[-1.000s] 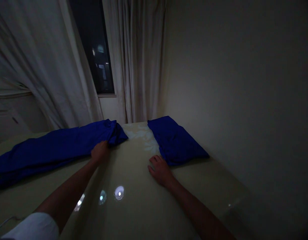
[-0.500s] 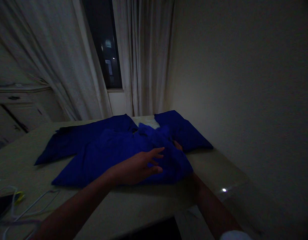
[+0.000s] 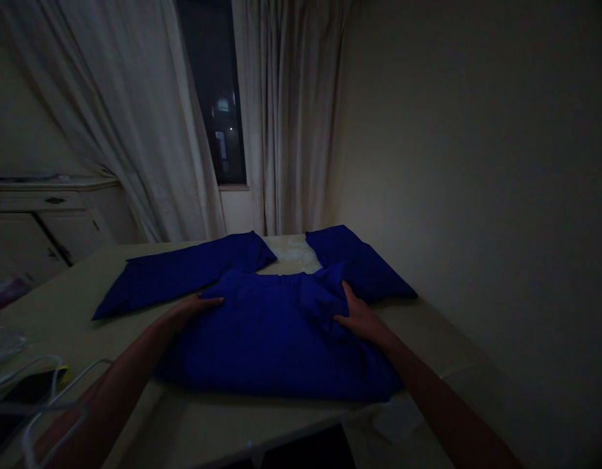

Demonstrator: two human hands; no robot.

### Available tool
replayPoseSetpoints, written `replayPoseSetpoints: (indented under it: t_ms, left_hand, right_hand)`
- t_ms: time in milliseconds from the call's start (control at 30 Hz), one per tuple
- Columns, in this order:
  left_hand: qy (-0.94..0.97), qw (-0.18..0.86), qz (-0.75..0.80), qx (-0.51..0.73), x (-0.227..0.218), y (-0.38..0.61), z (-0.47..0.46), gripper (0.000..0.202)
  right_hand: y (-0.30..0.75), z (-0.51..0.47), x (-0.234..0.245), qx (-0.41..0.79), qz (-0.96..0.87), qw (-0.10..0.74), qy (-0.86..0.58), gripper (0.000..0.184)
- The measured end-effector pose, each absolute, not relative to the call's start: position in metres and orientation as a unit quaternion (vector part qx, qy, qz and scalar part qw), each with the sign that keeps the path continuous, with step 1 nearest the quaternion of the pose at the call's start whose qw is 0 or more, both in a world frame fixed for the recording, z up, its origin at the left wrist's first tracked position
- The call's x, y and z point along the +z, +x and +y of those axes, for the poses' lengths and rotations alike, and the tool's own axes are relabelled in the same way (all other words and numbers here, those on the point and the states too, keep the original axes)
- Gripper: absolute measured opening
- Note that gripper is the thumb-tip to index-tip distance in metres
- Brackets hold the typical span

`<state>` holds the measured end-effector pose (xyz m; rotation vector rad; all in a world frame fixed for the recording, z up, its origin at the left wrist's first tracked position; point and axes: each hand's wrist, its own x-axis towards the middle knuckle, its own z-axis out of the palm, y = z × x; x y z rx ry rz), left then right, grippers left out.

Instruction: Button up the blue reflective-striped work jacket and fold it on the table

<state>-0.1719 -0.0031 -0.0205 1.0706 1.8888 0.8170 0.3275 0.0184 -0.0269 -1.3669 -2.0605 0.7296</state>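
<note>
A dark blue long-sleeved garment lies spread on a pale table, its body toward me. One sleeve stretches to the left, and the other lies folded toward the back right. My left hand rests flat on the body's left edge, fingers together. My right hand lies on the body's right side by a raised fold of cloth, with its fingers spread. Neither hand is gripping the cloth.
White wire hangers and a dark phone lie on the table at lower left. A white cabinet stands behind at left. Curtains and a dark window are at the back, with a wall to the right.
The garment's body has been drawn toward me and now lies flatter and wider. My hands have moved apart to its two sides, and the bunched cloth has smoothed.
</note>
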Motion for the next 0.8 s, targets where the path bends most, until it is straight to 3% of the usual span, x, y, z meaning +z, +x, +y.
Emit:
replayPoseSetpoints:
  t_ms: [67,133,200,333,433,567,667,733,800]
  left_hand:
    - [0.376,0.517,0.687,0.345,-0.003,-0.16,-0.004,0.065]
    - [0.381,0.538,0.64,0.394,0.018,-0.15,-0.002,0.068]
    - [0.437,0.468,0.616,0.459,0.037,-0.142,0.004,0.071]
    - [0.478,0.226,0.629,0.569,0.052,-0.132,0.024,0.085]
    - [0.435,0.252,0.615,0.607,0.038,-0.122,0.024,0.094]
    - [0.483,0.448,0.543,0.521,0.024,-0.101,-0.005,0.071]
    - [0.59,0.426,0.511,0.458,0.031,-0.087,-0.034,0.062]
    - [0.658,0.382,0.5,0.415,0.037,-0.087,-0.052,0.057]
    - [0.715,0.337,0.486,0.373,0.034,-0.096,-0.073,0.052]
  right_hand:
    - [0.328,0.022,-0.013,0.223,-0.791,0.301,-0.484,0.094]
    - [0.333,0.039,0.009,0.168,-0.791,0.333,-0.484,0.085]
    - [0.34,0.064,0.035,0.109,-0.779,0.357,-0.504,0.083]
    - [0.338,0.111,0.063,-0.001,-0.723,0.36,-0.589,0.078]
    - [0.327,0.119,0.035,0.027,-0.723,0.279,-0.631,0.083]
    - [0.317,0.107,-0.028,0.071,-0.737,0.172,-0.65,0.099]
    - [0.316,0.106,-0.046,0.046,-0.716,0.187,-0.671,0.096]
    - [0.315,0.11,-0.04,0.054,-0.716,0.191,-0.669,0.083]
    - [0.315,0.113,-0.028,0.068,-0.737,0.205,-0.64,0.057]
